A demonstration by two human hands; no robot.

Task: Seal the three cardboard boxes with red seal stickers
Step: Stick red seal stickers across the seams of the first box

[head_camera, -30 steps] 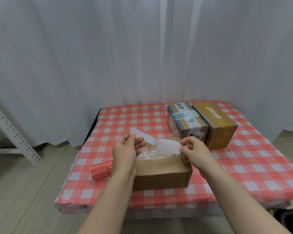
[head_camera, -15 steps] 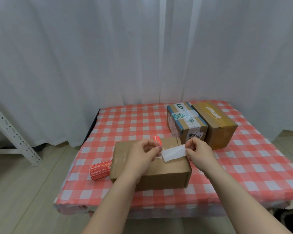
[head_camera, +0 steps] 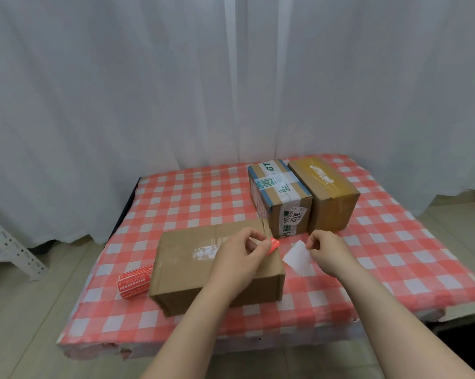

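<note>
Plainly readable is only "3012", black on a white label on the near face of the taped box (head_camera: 280,198); the green print on its tape is too small for me to make out. White print on the sticker stack (head_camera: 134,281) is also too small to read. The stack lies just left of the near box (head_camera: 203,269), touching its side.

All of it sits on a table (head_camera: 192,198) under a red-and-white checked cloth, with a white curtain (head_camera: 149,91) behind, a white metal rack (head_camera: 12,250) at the left and pale floor below. A yellowish box (head_camera: 332,195) stands against the taped one at the far right.

My left hand (head_camera: 240,258) reaches over the near box and pinches a red sticker (head_camera: 273,246) at the right end of its top. My right hand (head_camera: 326,253) pinches a white backing slip (head_camera: 298,257), held over the cloth just right of that box.
</note>
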